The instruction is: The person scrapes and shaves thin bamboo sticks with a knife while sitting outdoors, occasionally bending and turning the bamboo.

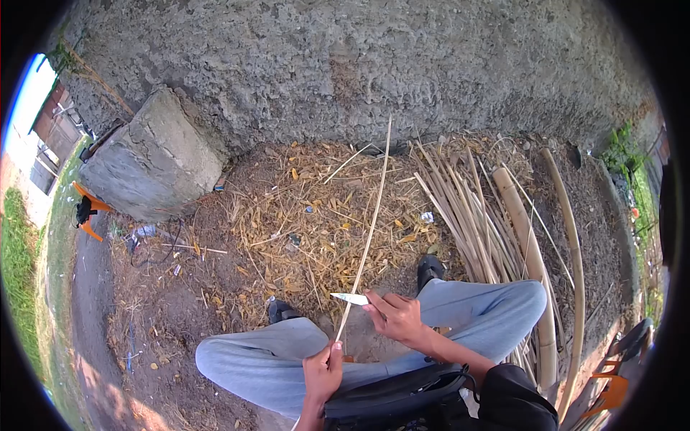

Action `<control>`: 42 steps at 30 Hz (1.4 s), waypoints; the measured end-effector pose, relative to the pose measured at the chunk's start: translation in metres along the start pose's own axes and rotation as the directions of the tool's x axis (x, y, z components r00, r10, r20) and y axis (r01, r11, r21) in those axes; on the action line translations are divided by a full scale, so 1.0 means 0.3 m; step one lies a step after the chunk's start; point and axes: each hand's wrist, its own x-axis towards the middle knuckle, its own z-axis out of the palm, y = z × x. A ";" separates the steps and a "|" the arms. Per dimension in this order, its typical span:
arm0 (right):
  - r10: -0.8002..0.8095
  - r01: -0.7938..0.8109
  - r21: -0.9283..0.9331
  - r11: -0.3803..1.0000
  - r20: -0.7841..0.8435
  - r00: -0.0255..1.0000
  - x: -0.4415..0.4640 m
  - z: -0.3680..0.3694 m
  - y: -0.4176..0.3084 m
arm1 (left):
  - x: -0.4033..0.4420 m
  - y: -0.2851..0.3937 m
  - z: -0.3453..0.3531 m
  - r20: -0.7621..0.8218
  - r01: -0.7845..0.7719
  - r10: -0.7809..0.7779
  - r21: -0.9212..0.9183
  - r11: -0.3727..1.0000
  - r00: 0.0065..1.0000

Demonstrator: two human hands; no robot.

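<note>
My left hand (pixel 323 369) is closed around the lower end of a long, thin bamboo strip (pixel 372 228), low between my knees. The strip slants up and away from me, its far tip in front of the rough wall. In my right hand (pixel 394 316) is a knife (pixel 350 298) with a short pale blade pointing left. The blade lies across the strip, a little above my left hand. Whether its edge is cutting in, I cannot tell. My right fingers hide the knife's handle.
Several split bamboo strips (pixel 460 215) lie in a bundle to the right, beside a thick bamboo pole (pixel 525 237) and a curved pole (pixel 573 244). A concrete block (pixel 162 154) stands at the left against the wall (pixel 287 72). Shavings and dry leaves (pixel 316 244) cover the ground ahead.
</note>
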 end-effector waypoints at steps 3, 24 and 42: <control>-0.012 0.012 0.002 1.000 -0.018 1.000 -0.001 0.007 -0.002 | -0.004 0.020 -0.007 -0.021 -0.007 0.007 -0.003 1.000 1.000; 0.297 -0.297 0.016 0.955 -0.119 0.947 0.086 0.001 0.127 | -0.094 -0.051 -0.052 0.015 -0.051 0.049 0.129 0.990 0.999; 0.334 -0.341 -0.023 0.940 -0.151 0.930 0.109 -0.008 0.180 | -0.277 -0.163 -0.215 0.071 0.011 -0.019 0.123 0.992 0.997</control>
